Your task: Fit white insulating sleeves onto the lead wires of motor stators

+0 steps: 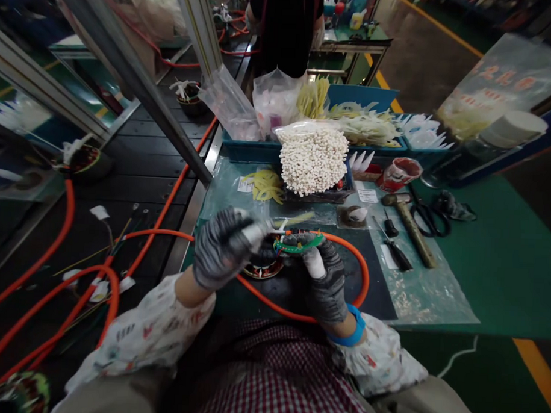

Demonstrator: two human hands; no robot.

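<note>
My right hand (326,277), in a grey striped glove with white-wrapped fingertips, is closed on a curved green circuit board (299,246) with small coloured wires at its left end. A thick orange cable (363,270) loops round behind this hand. My left hand (229,247), gloved alike, is closed just left of the board, its fingertips together and smeared by motion; whatever they pinch is hidden. Below the hands a round motor stator (265,269) with copper windings lies on the dark mat (376,288), partly covered by the left hand.
Beyond the hands are a bundle of white-tipped sticks (313,159), yellow sleeving strips (265,185) and blue bins (250,150). A hammer (412,229), screwdriver (397,254), scissors (431,220) and bottle (489,148) lie or stand at right. Orange cables (114,279) and a metal post stand left. A person is ahead.
</note>
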